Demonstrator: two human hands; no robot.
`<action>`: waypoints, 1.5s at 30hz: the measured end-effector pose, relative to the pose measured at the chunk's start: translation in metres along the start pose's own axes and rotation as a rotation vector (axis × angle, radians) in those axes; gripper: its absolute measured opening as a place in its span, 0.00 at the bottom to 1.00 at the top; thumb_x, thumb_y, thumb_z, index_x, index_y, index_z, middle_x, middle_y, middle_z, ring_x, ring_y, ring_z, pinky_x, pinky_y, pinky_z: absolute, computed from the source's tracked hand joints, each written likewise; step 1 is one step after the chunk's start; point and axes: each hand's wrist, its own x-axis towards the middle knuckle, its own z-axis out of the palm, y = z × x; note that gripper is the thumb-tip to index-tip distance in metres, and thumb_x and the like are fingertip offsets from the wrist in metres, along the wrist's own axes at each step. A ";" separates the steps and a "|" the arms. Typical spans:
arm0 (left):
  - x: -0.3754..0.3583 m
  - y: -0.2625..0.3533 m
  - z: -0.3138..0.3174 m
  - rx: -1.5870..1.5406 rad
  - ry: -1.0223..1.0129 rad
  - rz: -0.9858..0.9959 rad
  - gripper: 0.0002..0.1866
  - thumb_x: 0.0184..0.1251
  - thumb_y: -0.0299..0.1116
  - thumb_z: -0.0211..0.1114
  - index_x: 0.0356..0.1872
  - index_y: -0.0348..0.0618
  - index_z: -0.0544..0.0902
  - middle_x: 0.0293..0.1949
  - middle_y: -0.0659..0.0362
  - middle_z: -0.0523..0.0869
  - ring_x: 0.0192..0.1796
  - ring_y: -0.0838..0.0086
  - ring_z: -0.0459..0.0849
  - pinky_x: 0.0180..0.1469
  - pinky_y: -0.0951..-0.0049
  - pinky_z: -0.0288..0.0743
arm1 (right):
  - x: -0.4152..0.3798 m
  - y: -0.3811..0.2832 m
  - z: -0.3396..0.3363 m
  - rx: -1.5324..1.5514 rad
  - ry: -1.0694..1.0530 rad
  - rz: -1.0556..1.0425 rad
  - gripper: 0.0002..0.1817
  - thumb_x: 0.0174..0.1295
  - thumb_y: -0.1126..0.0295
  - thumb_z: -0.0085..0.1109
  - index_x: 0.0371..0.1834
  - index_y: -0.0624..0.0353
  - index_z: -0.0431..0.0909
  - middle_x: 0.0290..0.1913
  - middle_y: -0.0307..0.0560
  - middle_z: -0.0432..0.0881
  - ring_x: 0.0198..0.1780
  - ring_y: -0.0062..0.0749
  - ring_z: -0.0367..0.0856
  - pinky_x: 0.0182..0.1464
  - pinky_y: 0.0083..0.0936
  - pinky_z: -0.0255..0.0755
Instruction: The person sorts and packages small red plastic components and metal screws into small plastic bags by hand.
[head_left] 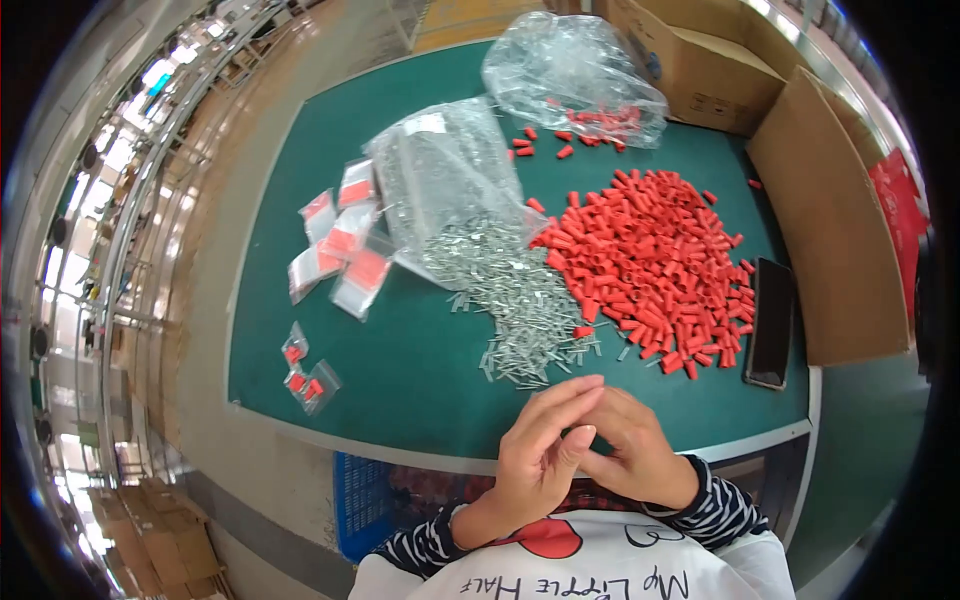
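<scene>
My left hand [535, 455] and my right hand [635, 445] meet at the fingertips just over the table's front edge. The left fingers are stretched out and lie over the right ones, with its thumb apart from them. The right fingers are loosely bent and partly hidden behind the left hand. No object shows in either hand. Just beyond them is a heap of small silvery metal pins [525, 310]. Right of it spreads a big pile of red plastic sleeves [655, 260]. Small zip bags with red and white contents [345, 235] lie to the left.
A large clear bag [440, 165] lies behind the pins. Another clear bag [570, 70] holds red sleeves at the back. Cardboard boxes [825, 220] stand along the right side, near a dark phone [770, 325]. Small filled bags [312, 385] lie front left. Below the table is a blue crate [362, 500].
</scene>
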 end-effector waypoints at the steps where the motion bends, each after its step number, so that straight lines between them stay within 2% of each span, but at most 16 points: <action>1: 0.001 -0.001 0.004 -0.037 -0.009 0.000 0.18 0.73 0.34 0.61 0.57 0.34 0.80 0.58 0.48 0.81 0.59 0.63 0.80 0.62 0.67 0.72 | -0.004 0.001 0.000 0.056 0.006 0.032 0.13 0.55 0.70 0.66 0.42 0.62 0.81 0.40 0.50 0.82 0.45 0.47 0.81 0.48 0.37 0.74; 3: 0.003 -0.005 0.007 -0.110 -0.029 -0.002 0.18 0.71 0.32 0.64 0.58 0.35 0.80 0.60 0.48 0.79 0.59 0.63 0.80 0.58 0.68 0.75 | -0.008 0.005 -0.003 0.112 0.010 0.047 0.12 0.55 0.71 0.65 0.43 0.62 0.82 0.40 0.50 0.82 0.44 0.48 0.81 0.48 0.37 0.74; 6: -0.001 0.006 0.014 -0.175 -0.036 -0.158 0.16 0.72 0.31 0.62 0.57 0.36 0.80 0.60 0.48 0.78 0.59 0.63 0.80 0.58 0.69 0.75 | -0.012 0.011 -0.004 0.157 0.039 0.034 0.12 0.56 0.73 0.64 0.43 0.61 0.81 0.38 0.50 0.81 0.43 0.48 0.81 0.46 0.37 0.74; 7: -0.001 -0.001 0.015 -0.067 -0.035 -0.052 0.15 0.73 0.30 0.60 0.57 0.36 0.81 0.58 0.49 0.79 0.59 0.66 0.79 0.55 0.72 0.77 | -0.012 0.012 -0.002 0.153 0.060 0.031 0.11 0.56 0.73 0.63 0.43 0.61 0.81 0.38 0.50 0.81 0.42 0.48 0.81 0.45 0.37 0.74; 9: -0.003 -0.009 0.014 -0.099 -0.019 -0.130 0.15 0.75 0.32 0.59 0.57 0.36 0.81 0.58 0.50 0.79 0.53 0.70 0.81 0.46 0.77 0.78 | -0.012 0.012 0.002 0.124 0.101 0.035 0.10 0.57 0.75 0.62 0.43 0.62 0.81 0.37 0.51 0.80 0.39 0.49 0.79 0.42 0.36 0.73; 11: -0.004 -0.007 0.013 -0.232 0.003 -0.249 0.16 0.78 0.34 0.55 0.57 0.34 0.80 0.59 0.50 0.79 0.38 0.79 0.81 0.31 0.84 0.74 | -0.013 0.013 0.003 0.157 0.143 0.056 0.10 0.58 0.76 0.62 0.42 0.63 0.80 0.37 0.51 0.80 0.39 0.47 0.79 0.43 0.36 0.73; 14: -0.004 -0.012 0.015 -0.364 0.040 -0.303 0.17 0.79 0.35 0.53 0.58 0.34 0.80 0.59 0.50 0.79 0.30 0.84 0.78 0.26 0.85 0.70 | -0.012 0.010 -0.007 0.226 0.130 0.133 0.08 0.60 0.77 0.62 0.41 0.64 0.79 0.37 0.50 0.80 0.38 0.42 0.80 0.43 0.33 0.73; 17: -0.002 -0.005 0.011 -0.352 0.027 -0.435 0.17 0.80 0.36 0.51 0.58 0.35 0.80 0.60 0.50 0.79 0.31 0.83 0.78 0.26 0.84 0.70 | -0.013 0.006 -0.013 0.333 0.124 0.252 0.07 0.63 0.76 0.61 0.42 0.65 0.77 0.37 0.47 0.80 0.37 0.33 0.80 0.42 0.28 0.73; 21: 0.000 -0.010 0.008 -0.086 0.007 -0.226 0.13 0.75 0.31 0.59 0.52 0.36 0.84 0.52 0.53 0.83 0.33 0.80 0.79 0.31 0.82 0.72 | -0.016 0.005 -0.014 0.432 0.163 0.372 0.07 0.67 0.75 0.59 0.45 0.65 0.75 0.36 0.45 0.80 0.36 0.25 0.79 0.39 0.23 0.73; 23: -0.001 -0.019 0.006 0.033 0.000 -0.105 0.10 0.71 0.28 0.64 0.49 0.36 0.85 0.45 0.55 0.85 0.34 0.79 0.79 0.34 0.81 0.72 | -0.014 0.008 -0.016 0.374 0.210 0.324 0.08 0.67 0.75 0.59 0.47 0.65 0.75 0.35 0.44 0.80 0.35 0.24 0.79 0.38 0.23 0.74; 24: 0.000 -0.017 0.005 0.031 -0.001 -0.145 0.10 0.69 0.27 0.66 0.47 0.36 0.86 0.43 0.56 0.85 0.34 0.80 0.79 0.35 0.81 0.71 | -0.014 0.009 -0.017 0.345 0.233 0.301 0.09 0.67 0.76 0.59 0.48 0.66 0.74 0.35 0.44 0.80 0.35 0.24 0.79 0.38 0.23 0.74; 26: 0.000 -0.010 0.003 0.026 -0.004 -0.227 0.09 0.64 0.24 0.69 0.44 0.36 0.87 0.37 0.58 0.85 0.34 0.80 0.78 0.37 0.80 0.71 | -0.015 0.014 -0.019 0.364 0.239 0.283 0.10 0.67 0.76 0.59 0.49 0.66 0.75 0.36 0.45 0.81 0.35 0.25 0.81 0.38 0.23 0.75; 30: 0.002 -0.011 0.000 0.005 -0.084 -0.281 0.07 0.63 0.24 0.70 0.41 0.36 0.87 0.36 0.59 0.85 0.34 0.81 0.78 0.36 0.80 0.70 | -0.013 0.012 -0.024 0.441 0.189 0.284 0.11 0.67 0.77 0.59 0.50 0.66 0.76 0.39 0.48 0.84 0.39 0.28 0.85 0.41 0.24 0.77; 36: 0.005 -0.005 -0.008 -0.005 -0.135 -0.356 0.05 0.62 0.22 0.70 0.38 0.34 0.86 0.33 0.59 0.85 0.33 0.81 0.77 0.34 0.81 0.68 | -0.009 0.003 -0.035 0.273 0.046 0.283 0.10 0.62 0.78 0.63 0.46 0.64 0.80 0.41 0.51 0.84 0.42 0.39 0.86 0.44 0.28 0.77; 42: 0.003 -0.008 -0.011 -0.165 0.005 -0.452 0.04 0.63 0.24 0.71 0.35 0.34 0.86 0.32 0.62 0.84 0.32 0.85 0.76 0.32 0.83 0.67 | -0.003 -0.001 -0.034 -0.262 0.306 -0.054 0.13 0.54 0.76 0.68 0.44 0.60 0.80 0.40 0.46 0.83 0.44 0.42 0.80 0.48 0.36 0.69; 45: 0.001 -0.011 -0.010 -0.228 0.059 -0.473 0.04 0.63 0.24 0.71 0.35 0.34 0.86 0.32 0.63 0.83 0.32 0.85 0.76 0.34 0.82 0.68 | -0.007 -0.005 -0.029 -0.240 0.211 -0.108 0.14 0.54 0.74 0.70 0.44 0.58 0.81 0.40 0.43 0.83 0.42 0.39 0.79 0.47 0.34 0.68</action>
